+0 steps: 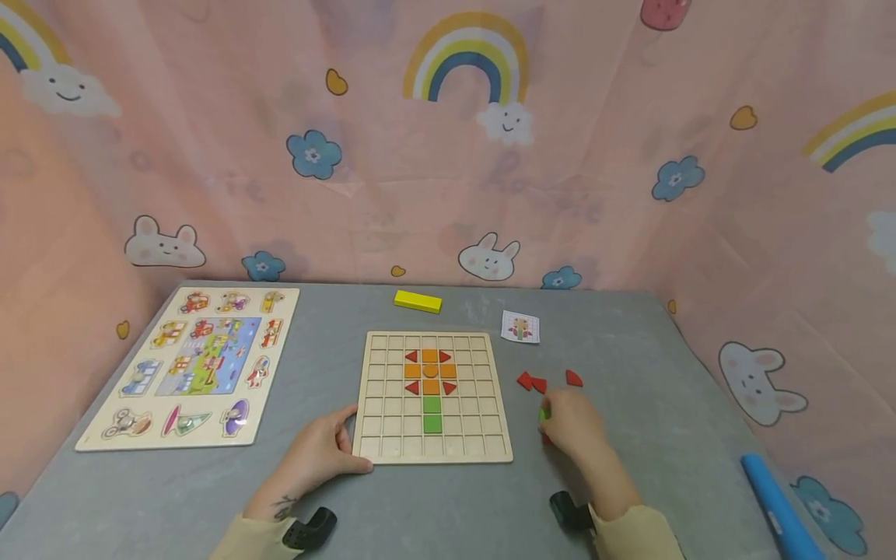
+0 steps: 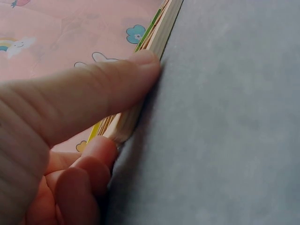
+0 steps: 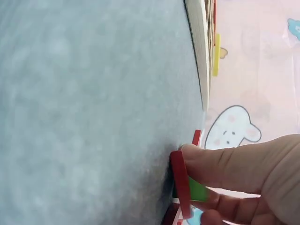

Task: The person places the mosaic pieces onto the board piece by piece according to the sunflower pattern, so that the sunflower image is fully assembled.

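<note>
Right of a pale wooden gridded board [image 1: 465, 404], whose near left corner a left hand [image 1: 316, 449] grips between thumb and fingers, a right hand [image 1: 572, 421] pinches a small, partly hidden green piece [image 3: 197, 190] (likely light, stiff and slick, best taken by its edges).

Passable gap between board [image 1: 392, 424] and right grip [image 1: 574, 424]; red pieces [image 1: 574, 379] obstruct beyond.

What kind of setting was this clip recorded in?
Probably a small play or filming booth: a pink cartoon-print curtain surrounds a gray-covered table, which holds a wooden grid board and a picture puzzle.
</note>
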Motion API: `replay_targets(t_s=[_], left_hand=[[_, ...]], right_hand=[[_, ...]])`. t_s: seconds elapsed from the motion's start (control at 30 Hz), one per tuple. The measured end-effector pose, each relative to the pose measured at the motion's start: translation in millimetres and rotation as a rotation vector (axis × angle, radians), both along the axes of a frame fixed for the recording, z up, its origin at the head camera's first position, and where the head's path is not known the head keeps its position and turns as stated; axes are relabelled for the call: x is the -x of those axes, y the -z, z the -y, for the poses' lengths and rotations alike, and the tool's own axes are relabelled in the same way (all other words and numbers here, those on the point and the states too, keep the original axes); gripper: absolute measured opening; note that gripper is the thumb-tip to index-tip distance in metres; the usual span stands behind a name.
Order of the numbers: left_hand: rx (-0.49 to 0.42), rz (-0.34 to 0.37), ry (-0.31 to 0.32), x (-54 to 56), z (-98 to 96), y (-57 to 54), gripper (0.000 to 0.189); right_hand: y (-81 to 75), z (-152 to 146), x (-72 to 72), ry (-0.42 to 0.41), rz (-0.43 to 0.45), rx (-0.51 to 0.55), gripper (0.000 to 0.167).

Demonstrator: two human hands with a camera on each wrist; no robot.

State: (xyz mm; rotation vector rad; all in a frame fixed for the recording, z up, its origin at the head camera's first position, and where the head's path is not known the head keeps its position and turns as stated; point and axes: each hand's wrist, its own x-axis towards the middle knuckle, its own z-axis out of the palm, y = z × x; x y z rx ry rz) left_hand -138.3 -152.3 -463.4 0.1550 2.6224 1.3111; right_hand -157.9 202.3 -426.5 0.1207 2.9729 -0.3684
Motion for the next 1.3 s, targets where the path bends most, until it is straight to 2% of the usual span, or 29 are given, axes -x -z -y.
replay_targets(t_s=[0.1,0.2,0.3,0.37,0.43,0.57,0.7,0.9,1.3], left_hand=[[-0.001,0.006,-0.003,-0.3,0.1,0.5,0.095],[0.0,0.014,-0.009,-0.4,0.5,0.9,0.095],[0.004,0.018,-0.017,-0.1,0.9,1.1,0.096],[0.01,0.018,-0.02,0.3,0.8,1.0,0.095],[0.015,0.017,-0.022,0.6,0.6,0.6,0.095],[0.015,0.017,-0.024,0.5,-0.3,-1.3,0.094],[0.011,0.013,-0.022,0.2,-1.4,-2.9,0.093],[0.004,0.016,-0.024,0.4,-2.3,-3.0,0.093],[0.003,0.006,-0.014,-0.1,-0.7,-1.8,0.093]], right_hand=[[-2.8,4,0.7,0.038,0.013,0.051,0.016],[-9.6,12,-0.5,0.073,-0.017,0.177,0.014],[-16.7,29,-2.6,0.095,-0.068,0.408,0.018],[-19.2,45,-5.0,0.104,-0.063,0.58,0.016],[-19.0,62,-7.7,0.11,-0.013,0.736,0.015],[-11.2,89,-13.8,0.089,0.134,0.882,0.015],[-1.6,105,-18.9,0.03,0.184,0.911,0.011],[7.2,116,-20.4,-0.01,0.155,0.869,0.007],[5.5,122,-17.7,-0.046,0.128,0.764,0.011]])
